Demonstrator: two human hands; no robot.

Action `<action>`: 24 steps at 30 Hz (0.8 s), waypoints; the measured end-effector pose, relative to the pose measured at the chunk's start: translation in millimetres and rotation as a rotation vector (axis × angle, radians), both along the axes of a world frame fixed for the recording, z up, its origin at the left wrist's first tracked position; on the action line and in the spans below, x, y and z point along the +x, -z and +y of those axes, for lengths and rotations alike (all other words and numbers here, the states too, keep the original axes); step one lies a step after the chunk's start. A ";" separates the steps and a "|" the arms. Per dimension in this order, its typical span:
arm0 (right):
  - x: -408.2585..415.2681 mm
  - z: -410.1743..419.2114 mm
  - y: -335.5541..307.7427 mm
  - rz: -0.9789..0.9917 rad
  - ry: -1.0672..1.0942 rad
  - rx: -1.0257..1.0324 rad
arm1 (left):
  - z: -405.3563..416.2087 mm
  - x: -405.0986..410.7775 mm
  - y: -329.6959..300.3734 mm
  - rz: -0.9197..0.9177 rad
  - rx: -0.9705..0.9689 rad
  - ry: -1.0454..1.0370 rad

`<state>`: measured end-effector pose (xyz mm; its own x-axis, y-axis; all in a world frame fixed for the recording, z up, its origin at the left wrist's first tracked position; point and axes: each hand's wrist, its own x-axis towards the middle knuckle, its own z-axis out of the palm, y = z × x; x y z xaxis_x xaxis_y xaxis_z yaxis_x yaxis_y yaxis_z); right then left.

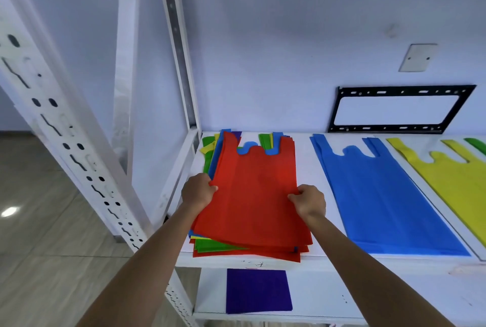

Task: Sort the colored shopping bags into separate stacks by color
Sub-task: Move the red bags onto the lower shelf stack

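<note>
Left of centre, a mixed pile (207, 153) sits on the white surface (313, 158) — green, yellow, blue and red edges fan out beneath the top red bag (255, 195). The left hand (197, 191) pinches that bag's left edge, and the right hand (309, 202) pinches its right edge, each grip closed on the fabric. Right of the pile lies a blue stack (381, 195), then a yellow stack (457, 179) at the frame's right edge, with a sliver of green (477, 144) beyond. A purple bag (259, 291) lies on the lower shelf. Sorting looks well short of done — much of the pile remains, and no red stack shows yet.
</note>
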<state>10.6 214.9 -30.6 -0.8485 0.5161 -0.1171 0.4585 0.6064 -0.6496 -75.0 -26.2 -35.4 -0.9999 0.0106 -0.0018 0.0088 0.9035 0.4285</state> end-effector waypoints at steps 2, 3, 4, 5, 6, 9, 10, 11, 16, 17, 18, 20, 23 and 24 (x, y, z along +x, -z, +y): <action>1.1 0.5 -2.4 0.022 -0.004 -0.002 | 1.3 1.4 -5.5 0.033 -0.040 0.015; 1.1 0.6 -3.7 0.021 -0.006 -0.026 | 2.1 2.2 -8.6 0.027 -0.040 0.009; 0.5 1.0 -4.4 0.014 -0.006 -0.057 | 3.0 1.7 -10.6 0.007 -0.012 -0.001; -0.4 1.5 -4.8 -0.004 -0.007 -0.100 | 2.7 -0.1 -11.7 -0.037 0.044 -0.025; -1.1 2.4 -4.9 -0.029 -0.006 -0.160 | 2.0 -1.8 -12.6 -0.087 0.127 -0.058; 0.5 5.1 -8.0 -0.110 0.036 -0.486 | -0.2 -5.8 -11.7 -0.314 0.494 -0.223; 1.9 5.9 -9.0 -0.138 0.046 -0.555 | 0.7 -3.6 -11.8 -0.389 0.632 -0.264; 3.5 7.0 -10.3 -0.170 0.034 -0.559 | 2.7 0.9 -14.0 -0.449 0.753 -0.302; 9.4 14.2 -15.4 -0.341 -0.092 -0.396 | 7.2 16.5 -13.4 -0.627 0.999 -0.377; 10.2 15.5 -16.5 -0.381 -0.107 -0.441 | 6.2 16.9 -12.0 -0.651 1.011 -0.392; 11.2 16.6 -17.7 -0.418 -0.119 -0.477 | 5.5 16.2 -9.0 -0.668 1.013 -0.394; 12.9 18.6 -18.9 -0.466 -0.130 -0.528 | 3.9 17.4 -8.5 -0.743 1.052 -0.347; 13.4 21.0 -15.6 -0.435 -0.117 -0.545 | 1.9 22.0 -14.1 -0.783 1.084 -0.283; 13.8 22.0 -14.0 -0.407 -0.110 -0.536 | 0.1 21.6 -14.2 -0.790 1.063 -0.265</action>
<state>24.4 236.9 -16.6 -0.7271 0.2108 -0.6534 0.6839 0.3062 -0.6622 -53.4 -26.1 -21.2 -0.7076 0.1747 -0.6847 -0.6847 0.0702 0.7254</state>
